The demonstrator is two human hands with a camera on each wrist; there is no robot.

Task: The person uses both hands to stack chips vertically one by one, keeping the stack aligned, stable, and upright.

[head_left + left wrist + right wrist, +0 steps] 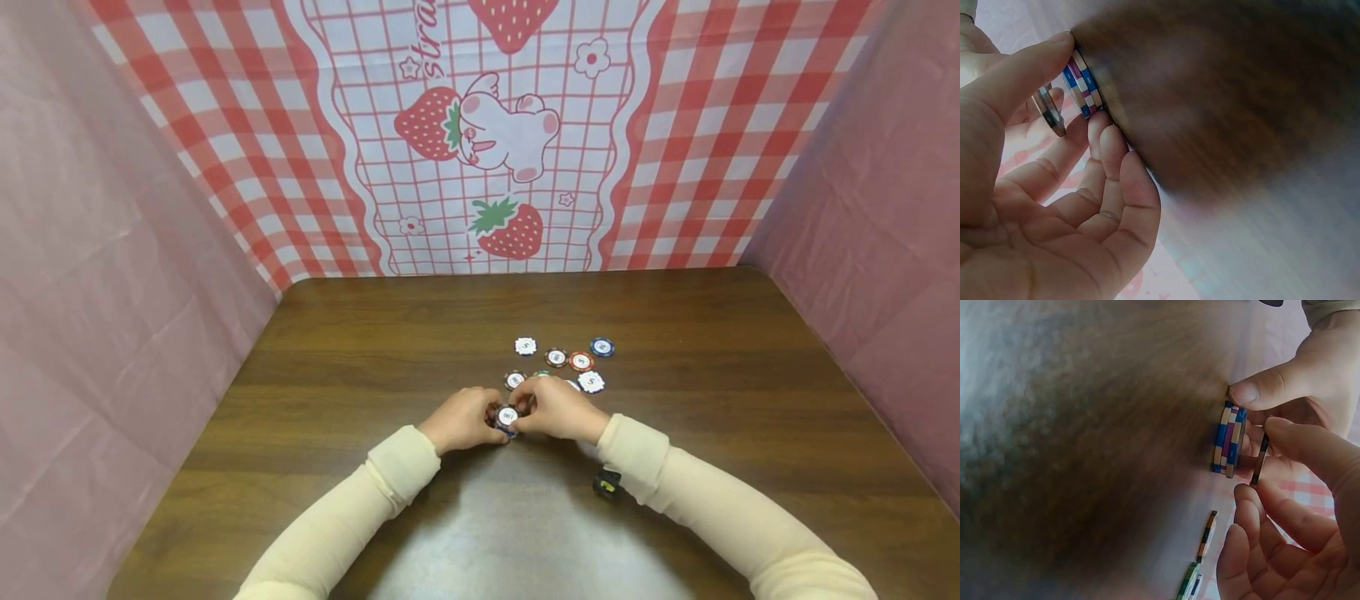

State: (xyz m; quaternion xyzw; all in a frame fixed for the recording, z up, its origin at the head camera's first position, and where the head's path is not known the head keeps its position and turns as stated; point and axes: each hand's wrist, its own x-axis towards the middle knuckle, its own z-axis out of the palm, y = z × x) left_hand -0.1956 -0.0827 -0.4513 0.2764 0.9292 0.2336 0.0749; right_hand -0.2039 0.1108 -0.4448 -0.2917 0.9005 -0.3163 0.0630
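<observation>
In the head view both hands meet low over the table's middle. My left hand [465, 421] holds a short stack of poker chips [1086, 84] between thumb and fingers; blue, cream and purple edges show in both wrist views. My right hand [558, 408] pinches one dark-edged poker chip [1261, 459] by its rim. A gap separates this chip from the top of the stack, and it is slightly tilted in the right wrist view. From above, its white centre [507, 416] faces up and covers most of the stack.
Loose chips lie just beyond my right hand: a white chip [525, 346], a blue chip [602, 347], a red chip [581, 361] and several others, some partly hidden by the hand. A checked strawberry cloth [480, 233] hangs behind the wooden table [360, 333]. Pink cloth walls flank it.
</observation>
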